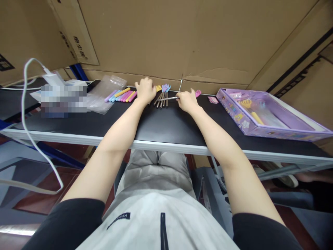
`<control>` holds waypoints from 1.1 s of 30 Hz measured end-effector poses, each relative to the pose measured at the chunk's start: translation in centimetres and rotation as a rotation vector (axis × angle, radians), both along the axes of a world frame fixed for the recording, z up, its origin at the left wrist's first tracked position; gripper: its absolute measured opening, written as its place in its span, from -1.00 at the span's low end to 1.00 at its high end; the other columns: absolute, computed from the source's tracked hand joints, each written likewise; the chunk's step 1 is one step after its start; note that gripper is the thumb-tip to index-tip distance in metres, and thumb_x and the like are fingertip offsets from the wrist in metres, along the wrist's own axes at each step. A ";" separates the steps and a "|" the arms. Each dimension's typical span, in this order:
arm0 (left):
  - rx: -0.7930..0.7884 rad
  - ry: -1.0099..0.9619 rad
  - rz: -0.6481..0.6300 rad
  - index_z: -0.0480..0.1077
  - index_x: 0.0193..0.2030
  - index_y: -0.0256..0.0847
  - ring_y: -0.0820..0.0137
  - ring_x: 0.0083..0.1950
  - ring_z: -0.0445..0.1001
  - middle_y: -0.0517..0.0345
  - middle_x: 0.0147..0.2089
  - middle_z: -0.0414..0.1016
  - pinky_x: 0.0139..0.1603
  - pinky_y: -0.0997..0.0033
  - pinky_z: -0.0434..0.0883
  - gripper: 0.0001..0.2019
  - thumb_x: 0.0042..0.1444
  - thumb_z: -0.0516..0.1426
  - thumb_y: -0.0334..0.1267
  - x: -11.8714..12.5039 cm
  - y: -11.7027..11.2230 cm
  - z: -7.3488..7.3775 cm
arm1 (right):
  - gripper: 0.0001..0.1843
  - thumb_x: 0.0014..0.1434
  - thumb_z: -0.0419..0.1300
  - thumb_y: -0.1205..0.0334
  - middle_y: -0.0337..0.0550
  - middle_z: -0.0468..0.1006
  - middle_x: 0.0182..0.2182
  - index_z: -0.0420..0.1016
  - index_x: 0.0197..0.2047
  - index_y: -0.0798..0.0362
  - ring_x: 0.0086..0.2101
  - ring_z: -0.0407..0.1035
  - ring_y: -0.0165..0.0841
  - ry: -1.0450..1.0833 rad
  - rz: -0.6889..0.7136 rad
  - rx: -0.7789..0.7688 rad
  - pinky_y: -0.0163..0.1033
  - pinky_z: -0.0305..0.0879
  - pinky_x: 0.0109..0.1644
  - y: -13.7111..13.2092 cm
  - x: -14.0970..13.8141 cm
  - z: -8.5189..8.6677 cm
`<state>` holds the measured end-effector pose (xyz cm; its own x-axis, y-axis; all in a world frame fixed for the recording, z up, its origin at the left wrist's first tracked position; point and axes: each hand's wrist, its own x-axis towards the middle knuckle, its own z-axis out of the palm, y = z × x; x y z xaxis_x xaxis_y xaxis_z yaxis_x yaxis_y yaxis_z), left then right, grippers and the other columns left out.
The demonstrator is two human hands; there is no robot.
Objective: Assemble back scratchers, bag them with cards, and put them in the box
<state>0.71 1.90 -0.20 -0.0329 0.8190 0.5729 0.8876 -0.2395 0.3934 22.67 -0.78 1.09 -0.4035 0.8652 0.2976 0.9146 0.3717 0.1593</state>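
Note:
My right hand [186, 100] is closed around a back scratcher with a pink claw head [198, 93]. Its thin metal rod [169, 98] points left across several other rods. Those belong to back scratchers with yellow, purple and blue claw heads [165, 87], lying fanned out on the black table. Just left of them is my left hand [146, 89], fingers bent down to the tabletop; what they hold, if anything, is hidden. Beside that hand lies a row of coloured handles [125, 95] in purple, blue, pink and yellow, with one yellow handle [122, 92] across the top.
A purple display box [273, 133] at the right holds a yellow back scratcher [253, 111]. Near it lies a small pink card [212, 100]. Clear plastic bags [104, 95] and a white cable [24, 104] are at the left. Cardboard walls [156, 38] stand behind the table [169, 128].

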 end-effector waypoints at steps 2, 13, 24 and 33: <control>-0.075 -0.051 0.183 0.51 0.21 -0.15 -0.20 0.44 0.32 -0.29 0.31 0.52 0.48 -0.41 0.16 -0.61 0.29 0.12 -0.16 -1.3 -0.4 0.4 | -0.57 0.42 0.02 0.42 0.25 0.67 0.11 0.64 0.16 0.23 0.18 0.52 -0.01 -0.001 -0.019 -0.033 0.22 0.07 0.45 -0.5 -0.2 0.4; -0.430 0.017 0.458 0.48 0.34 -0.27 -0.23 0.55 0.13 -0.40 0.52 0.30 0.55 -0.50 -0.07 -0.50 0.36 0.07 -0.10 -4.1 -0.1 -0.6 | -0.58 0.47 0.02 0.37 0.25 0.64 0.18 0.62 0.20 0.24 0.24 0.49 0.04 0.024 -0.034 -0.108 0.08 0.25 0.32 -1.3 -0.4 0.8; -0.372 0.006 0.332 0.45 0.30 -0.43 -0.14 0.53 0.28 -0.37 0.45 0.41 0.56 -0.35 0.05 -0.54 0.46 -0.01 -0.18 -2.2 -1.0 2.5 | -0.59 0.46 0.05 0.34 0.20 0.66 0.16 0.64 0.20 0.19 0.22 0.52 0.03 0.017 -0.033 -0.131 0.01 0.34 0.24 -1.4 -0.5 0.9; -0.309 0.166 -0.096 0.50 0.07 -0.19 0.00 0.33 0.48 -0.09 0.15 0.61 0.46 -0.05 0.19 -0.77 0.30 0.18 -0.28 -2.1 -1.2 2.7 | -0.58 0.46 0.04 0.36 0.20 0.65 0.18 0.64 0.21 0.19 0.22 0.52 0.00 0.033 -0.048 -0.131 0.01 0.35 0.26 -1.7 -0.6 1.1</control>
<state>-1.41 0.66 2.49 0.1251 0.9493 0.2885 0.9249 -0.2168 0.3123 22.03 -2.49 2.23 -0.3528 0.9154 0.1936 0.9356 0.3433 0.0821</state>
